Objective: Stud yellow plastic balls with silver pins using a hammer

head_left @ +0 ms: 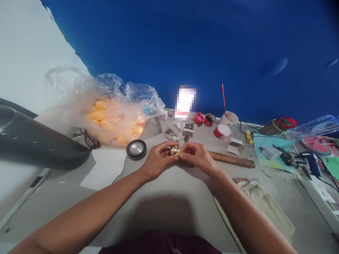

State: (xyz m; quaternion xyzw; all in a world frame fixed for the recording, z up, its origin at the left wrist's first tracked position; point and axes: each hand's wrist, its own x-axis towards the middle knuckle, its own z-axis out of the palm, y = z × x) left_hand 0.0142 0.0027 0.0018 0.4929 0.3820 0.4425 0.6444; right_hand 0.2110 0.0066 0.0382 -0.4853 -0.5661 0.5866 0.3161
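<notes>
My left hand (156, 160) is closed around a small rounded yellow piece (174, 151), perhaps an egg like those in the bag, studded with shiny metallic and dark bits. At its right side, my right hand (197, 155) is pinched, thumb and forefinger touching the piece or just beside it; whatever lies between those fingertips is too small to make out. Behind the hands stand two small open boxes, a left box (171, 134) and a right box (189, 127), both with shiny metal bits. A hammer (233, 159) with a wooden handle lies partly hidden behind my right hand.
A clear plastic bag (116, 120) of yellow eggs bulges at the back left. Nearby are a round black-rimmed disc (136, 149) and glasses (91, 139). Rightward stand a red-and-white tub (221, 131), a white cup (230, 119) and a cloth (265, 201). A dark cylinder (39, 137) juts in left.
</notes>
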